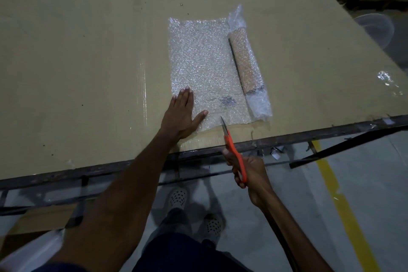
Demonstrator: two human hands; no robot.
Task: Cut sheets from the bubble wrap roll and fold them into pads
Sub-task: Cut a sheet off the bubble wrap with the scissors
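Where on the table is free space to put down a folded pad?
The bare brown cardboard tabletop left of the unrolled clear bubble wrap sheet is widest. Near the front edge it is crowded: left hand, orange-handled scissors in right hand.

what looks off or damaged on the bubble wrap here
A dark grey smudge marks the unrolled clear bubble wrap sheet near its front edge, and a similar dark mark sits at the near end of the bubble wrap roll on its brown cardboard core. Whether it is dirt or ink, I cannot tell.
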